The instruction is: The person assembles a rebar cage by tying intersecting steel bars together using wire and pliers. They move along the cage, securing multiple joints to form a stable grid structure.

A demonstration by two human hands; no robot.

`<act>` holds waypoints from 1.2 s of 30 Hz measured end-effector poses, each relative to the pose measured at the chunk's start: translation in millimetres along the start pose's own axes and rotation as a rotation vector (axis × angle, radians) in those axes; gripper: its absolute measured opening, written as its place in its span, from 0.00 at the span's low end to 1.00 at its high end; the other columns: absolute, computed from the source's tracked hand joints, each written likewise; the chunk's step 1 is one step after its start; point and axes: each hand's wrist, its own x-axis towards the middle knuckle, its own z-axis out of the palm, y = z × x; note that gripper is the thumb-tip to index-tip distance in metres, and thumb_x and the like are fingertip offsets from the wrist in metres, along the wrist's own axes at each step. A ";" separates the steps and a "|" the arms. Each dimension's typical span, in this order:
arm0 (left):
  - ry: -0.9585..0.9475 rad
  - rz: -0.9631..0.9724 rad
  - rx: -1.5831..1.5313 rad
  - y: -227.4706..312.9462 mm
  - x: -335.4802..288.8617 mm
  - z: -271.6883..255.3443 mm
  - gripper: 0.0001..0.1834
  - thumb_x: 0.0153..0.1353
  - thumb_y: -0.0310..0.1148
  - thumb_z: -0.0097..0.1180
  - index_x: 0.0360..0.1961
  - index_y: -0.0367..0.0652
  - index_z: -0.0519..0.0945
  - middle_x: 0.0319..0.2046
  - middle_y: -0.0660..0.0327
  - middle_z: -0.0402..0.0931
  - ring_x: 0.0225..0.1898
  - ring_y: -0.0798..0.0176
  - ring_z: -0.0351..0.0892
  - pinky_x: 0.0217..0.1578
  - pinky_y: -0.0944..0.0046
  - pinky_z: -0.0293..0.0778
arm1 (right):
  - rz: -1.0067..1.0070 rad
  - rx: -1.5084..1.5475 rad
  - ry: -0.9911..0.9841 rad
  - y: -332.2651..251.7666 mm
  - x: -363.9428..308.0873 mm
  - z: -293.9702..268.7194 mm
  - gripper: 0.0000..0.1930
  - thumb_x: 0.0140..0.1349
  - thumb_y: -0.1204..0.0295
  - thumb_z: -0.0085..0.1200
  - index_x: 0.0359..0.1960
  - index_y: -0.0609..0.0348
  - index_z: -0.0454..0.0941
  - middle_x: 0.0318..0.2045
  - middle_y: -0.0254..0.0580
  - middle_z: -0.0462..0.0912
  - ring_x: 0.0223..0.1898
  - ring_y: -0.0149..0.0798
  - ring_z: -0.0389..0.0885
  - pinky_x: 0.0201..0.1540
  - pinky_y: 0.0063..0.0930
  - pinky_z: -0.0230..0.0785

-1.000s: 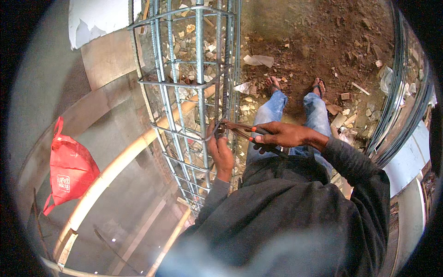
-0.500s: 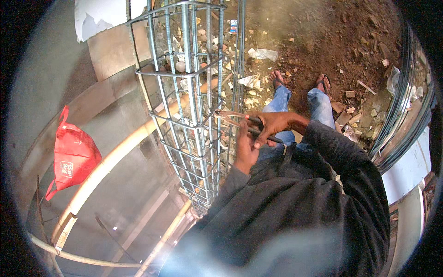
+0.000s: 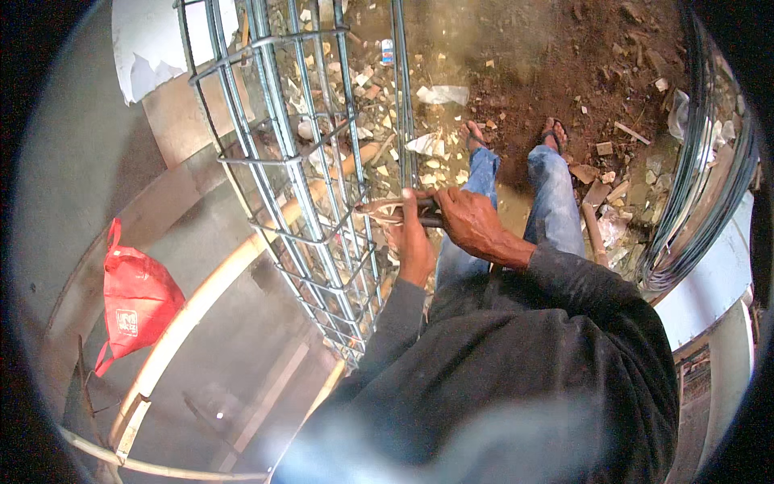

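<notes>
A pair of end-cutting pincers (image 3: 382, 211) with dark handles lies level, its jaws at a corner of the steel rebar cage (image 3: 292, 167). My right hand (image 3: 484, 227) is closed round the handles. My left hand (image 3: 414, 249) is at the pincers' neck, a finger or thumb crossing over it and the rest curled below. Rectangular stirrups ring the cage's long ribbed bars. Whether the jaws bite a tie wire at that corner is too small to tell.
A red cloth bag (image 3: 139, 300) hangs left of a bent bamboo pole (image 3: 206, 304). Rubble and scraps (image 3: 431, 145) litter the ground beyond the cage. Bundled steel rods (image 3: 700, 173) curve along the right, near a pale sheet (image 3: 709, 278). My sandalled feet stand on brown soil.
The view has shifted, so the cage sits further left and the bag lower. My right hand has turned knuckles-up over the handles, and the pincers lie more level; their jaws stay by the cage.
</notes>
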 end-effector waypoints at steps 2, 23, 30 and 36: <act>-0.010 0.237 0.461 14.0 -30.6 -20.9 0.21 0.73 0.46 0.58 0.47 0.35 0.81 0.39 0.58 0.80 0.42 0.63 0.79 0.47 0.61 0.74 | -0.027 -0.060 0.010 -4.0 -3.7 -3.9 0.12 0.66 0.68 0.53 0.45 0.62 0.74 0.34 0.52 0.80 0.33 0.54 0.84 0.32 0.47 0.77; -0.528 -0.156 0.582 127.5 17.9 -159.7 0.55 0.56 0.38 0.74 0.76 0.30 0.53 0.74 0.47 0.60 0.76 0.49 0.58 0.74 0.51 0.58 | 0.018 -0.067 0.131 -11.1 -3.8 -3.5 0.10 0.62 0.67 0.55 0.39 0.60 0.75 0.30 0.47 0.78 0.33 0.51 0.83 0.34 0.47 0.75; -0.374 -0.029 0.683 112.3 19.0 -155.9 0.49 0.59 0.44 0.74 0.72 0.30 0.61 0.64 0.46 0.70 0.67 0.48 0.71 0.69 0.48 0.66 | 0.078 0.106 0.188 -13.1 -11.3 4.9 0.11 0.60 0.68 0.55 0.44 0.50 0.76 0.34 0.38 0.74 0.37 0.40 0.76 0.39 0.38 0.65; -0.377 0.050 0.708 109.6 22.4 -134.1 0.37 0.63 0.38 0.68 0.67 0.30 0.66 0.53 0.51 0.76 0.54 0.54 0.77 0.57 0.49 0.76 | -0.045 0.147 0.249 -5.0 -5.9 6.7 0.09 0.59 0.63 0.56 0.34 0.54 0.82 0.34 0.38 0.75 0.39 0.41 0.74 0.39 0.39 0.64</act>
